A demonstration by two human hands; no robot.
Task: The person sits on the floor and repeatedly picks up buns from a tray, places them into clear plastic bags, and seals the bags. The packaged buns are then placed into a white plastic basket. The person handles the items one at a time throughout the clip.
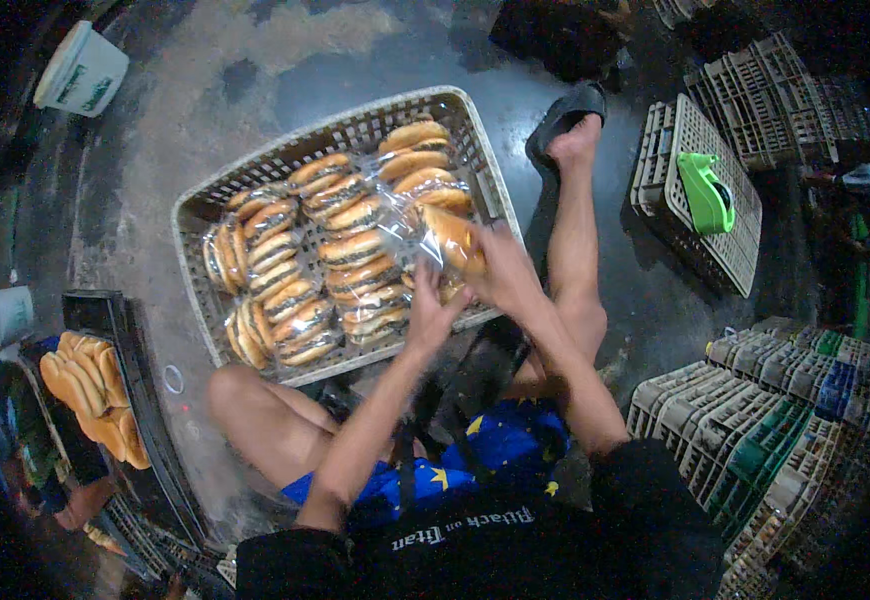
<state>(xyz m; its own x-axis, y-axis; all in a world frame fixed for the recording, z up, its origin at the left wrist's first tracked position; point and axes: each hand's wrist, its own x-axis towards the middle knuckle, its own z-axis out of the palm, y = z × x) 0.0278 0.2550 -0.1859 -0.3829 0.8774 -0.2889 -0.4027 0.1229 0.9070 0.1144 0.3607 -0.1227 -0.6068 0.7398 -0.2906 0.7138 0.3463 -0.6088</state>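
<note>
A plastic crate with slatted walls (496, 176) rests in front of me, holding several rows of filled buns in clear plastic bags (356, 251). Over its right part, my right hand (501, 266) grips a bagged bun (446, 236); the fingers are blurred. My left hand (431, 304) is at the lower left of that bun, thumb and fingers apart, close to the clear wrap. Whether it touches the bag is hard to tell. Other bagged buns lie partly hidden under both hands.
At the right, a green tape dispenser (707, 195) sits on an upturned crate (742, 255). Stacked crates (705, 412) stand lower right. A black tray (157, 450) of unwrapped buns (90, 382) and another person's arm (86, 502) are at left. A white tub (86, 75) stands upper left.
</note>
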